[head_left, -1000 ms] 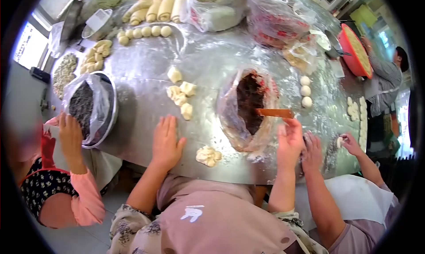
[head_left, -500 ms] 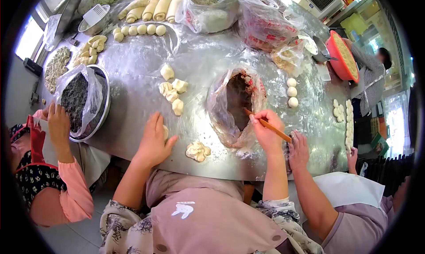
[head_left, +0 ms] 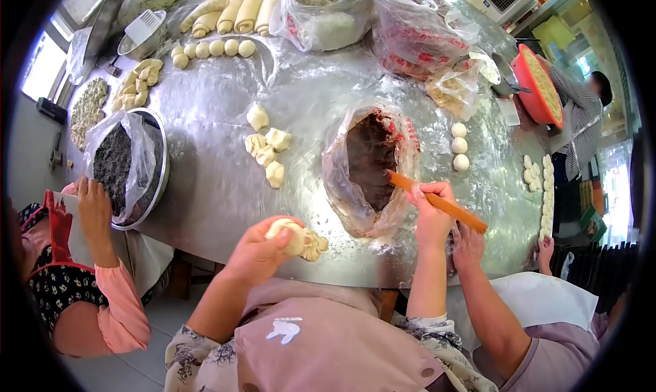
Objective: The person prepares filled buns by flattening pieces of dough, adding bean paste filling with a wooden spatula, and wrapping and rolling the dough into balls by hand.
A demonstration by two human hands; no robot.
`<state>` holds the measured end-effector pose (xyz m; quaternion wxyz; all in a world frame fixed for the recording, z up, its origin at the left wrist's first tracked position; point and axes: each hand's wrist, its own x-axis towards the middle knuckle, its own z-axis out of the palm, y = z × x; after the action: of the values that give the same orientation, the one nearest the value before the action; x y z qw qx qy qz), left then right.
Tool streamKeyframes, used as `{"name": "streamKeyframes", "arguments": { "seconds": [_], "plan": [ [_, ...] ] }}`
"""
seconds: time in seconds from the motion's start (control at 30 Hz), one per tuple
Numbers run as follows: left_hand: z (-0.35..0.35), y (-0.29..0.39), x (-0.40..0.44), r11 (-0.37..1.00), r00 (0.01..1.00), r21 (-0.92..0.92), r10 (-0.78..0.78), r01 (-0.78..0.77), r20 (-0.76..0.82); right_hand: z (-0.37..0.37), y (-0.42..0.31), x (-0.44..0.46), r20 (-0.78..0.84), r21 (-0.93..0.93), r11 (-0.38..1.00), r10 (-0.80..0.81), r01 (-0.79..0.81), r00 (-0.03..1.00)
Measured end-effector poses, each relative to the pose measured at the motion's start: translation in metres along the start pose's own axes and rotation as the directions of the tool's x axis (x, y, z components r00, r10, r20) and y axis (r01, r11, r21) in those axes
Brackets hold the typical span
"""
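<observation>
Dark paste (head_left: 369, 156) in bag (head_left: 336, 187); left hand (head_left: 256, 252) clasping dough (head_left: 294, 239), right hand (head_left: 433, 211) clasping stick (head_left: 465, 218).

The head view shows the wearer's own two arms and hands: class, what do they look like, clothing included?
The left hand and right hand are bare, without gloves. No watch shows on either wrist. The forearms are uncovered below loose, cream sleeves with a dark print.

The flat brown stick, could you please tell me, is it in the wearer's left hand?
No, the right hand holds the flat brown stick.
</observation>
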<state>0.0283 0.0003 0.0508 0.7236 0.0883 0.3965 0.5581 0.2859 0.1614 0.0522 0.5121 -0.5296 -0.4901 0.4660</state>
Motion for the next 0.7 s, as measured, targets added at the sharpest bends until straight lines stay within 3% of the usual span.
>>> {"name": "streamKeyframes", "arguments": {
  "seconds": [0.07, 0.13, 0.23, 0.3, 0.33, 0.47, 0.7],
  "plan": [
    [0.019, -0.006, 0.012, 0.998, 0.995, -0.017, -0.065, 0.067, 0.074, -0.007, 0.002, -0.001, 0.081, -0.114, 0.987, -0.100, 0.109, 0.992],
    [0.031, -0.014, 0.028, 0.985, 0.996, 0.172, 0.008, -0.024, 0.093, -0.018, 0.008, 0.003, 0.178, -0.201, 0.955, -0.184, 0.219, 0.967],
    [0.036, -0.012, 0.041, 0.889, 0.982, 0.436, 0.066, -0.139, 0.178, -0.022, 0.000, 0.007, 0.126, -0.065, 0.967, -0.236, 0.246, 0.963],
    [0.040, -0.011, 0.047, 0.778, 0.966, 0.587, 0.097, -0.223, 0.238, -0.014, -0.018, 0.013, 0.028, 0.047, 0.985, -0.165, 0.163, 0.986],
    [0.040, -0.012, 0.049, 0.786, 0.965, 0.578, 0.087, -0.219, 0.248, -0.012, -0.024, 0.019, -0.035, 0.100, 0.986, -0.128, 0.131, 0.991],
    [0.047, -0.022, 0.066, 0.756, 0.954, 0.608, 0.072, -0.242, 0.291, -0.005, -0.004, 0.051, 0.197, -0.105, 0.984, -0.123, 0.145, 0.973],
    [0.050, -0.029, 0.074, 0.725, 0.967, 0.658, 0.040, -0.201, 0.252, 0.015, 0.007, 0.067, 0.300, -0.151, 0.987, -0.013, 0.061, 0.954]
  ]
}}
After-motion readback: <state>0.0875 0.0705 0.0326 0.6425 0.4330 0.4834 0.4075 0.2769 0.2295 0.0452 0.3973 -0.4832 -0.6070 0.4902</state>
